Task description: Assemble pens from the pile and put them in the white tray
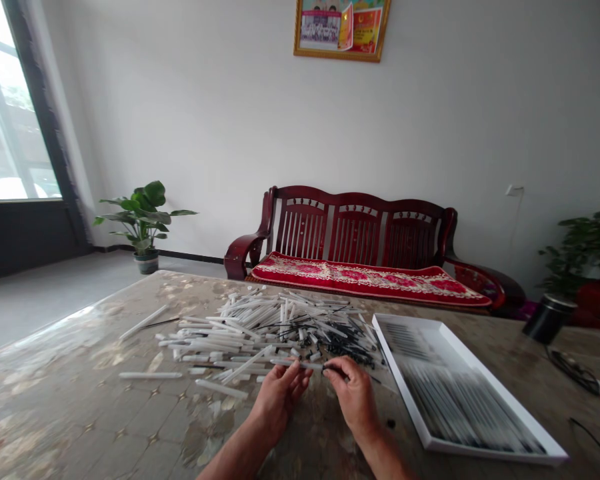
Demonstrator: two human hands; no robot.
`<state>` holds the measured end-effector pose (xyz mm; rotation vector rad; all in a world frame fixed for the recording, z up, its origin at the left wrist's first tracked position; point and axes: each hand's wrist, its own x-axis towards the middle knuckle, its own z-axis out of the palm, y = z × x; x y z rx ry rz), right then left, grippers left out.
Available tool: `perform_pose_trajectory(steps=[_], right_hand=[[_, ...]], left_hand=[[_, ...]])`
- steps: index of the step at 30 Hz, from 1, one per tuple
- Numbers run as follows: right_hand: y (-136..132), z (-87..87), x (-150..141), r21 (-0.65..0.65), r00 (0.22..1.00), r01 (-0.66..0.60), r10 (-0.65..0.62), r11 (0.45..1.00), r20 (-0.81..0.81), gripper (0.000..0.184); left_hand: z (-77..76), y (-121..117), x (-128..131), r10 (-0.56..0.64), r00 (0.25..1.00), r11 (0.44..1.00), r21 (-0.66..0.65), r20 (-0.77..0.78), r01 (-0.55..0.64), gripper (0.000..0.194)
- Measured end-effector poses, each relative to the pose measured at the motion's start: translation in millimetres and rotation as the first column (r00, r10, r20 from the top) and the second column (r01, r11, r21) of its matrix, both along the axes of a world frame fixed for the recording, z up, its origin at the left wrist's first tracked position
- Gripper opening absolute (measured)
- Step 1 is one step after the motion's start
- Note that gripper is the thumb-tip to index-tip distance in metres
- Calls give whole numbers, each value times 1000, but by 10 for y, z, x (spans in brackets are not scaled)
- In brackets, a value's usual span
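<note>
Between both hands is a pen (307,365) with a whitish barrel and a dark right end, lying almost level. My left hand (281,389) is closed around the barrel, thumb on top. My right hand (351,389) pinches the dark end; whether that is a separate small part I cannot tell. Just beyond the hands spreads a heap of white pen barrels and caps (245,320). Small black pen parts (337,343) and thin dark refills lie at the heap's right side.
A white shallow box (427,440) with rows of pens stands to the right on the patterned table (130,420). One black piece (391,423) lies near my right wrist. A black canister (549,320) and cables are at the far right. Behind stands a red wooden bench (357,233).
</note>
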<state>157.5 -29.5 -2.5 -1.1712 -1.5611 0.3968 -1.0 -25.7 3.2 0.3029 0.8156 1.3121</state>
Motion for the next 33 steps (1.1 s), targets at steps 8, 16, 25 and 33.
perform_pose_trajectory(steps=[8, 16, 25, 33], right_hand=[[6, -31, -23, -111, 1000, 6, -9, 994, -22, 18], [-16, -64, -20, -84, 974, 83, -63, 993, 217, 41], [-65, 38, -11, -75, 975, 52, -34, 996, 218, 36], [-74, 32, -6, -134, 976, 59, -29, 989, 214, 44]], left_hand=[[-40, -30, -2, 18, 999, 998, 56, -35, -16, 9], [-95, -53, 21, 12, 998, 989, 150, -64, -3, 16], [-72, -48, 25, 25, 997, 993, 119, -72, -16, 11], [-75, -47, 36, 37, 997, 993, 110, -62, -30, 15]])
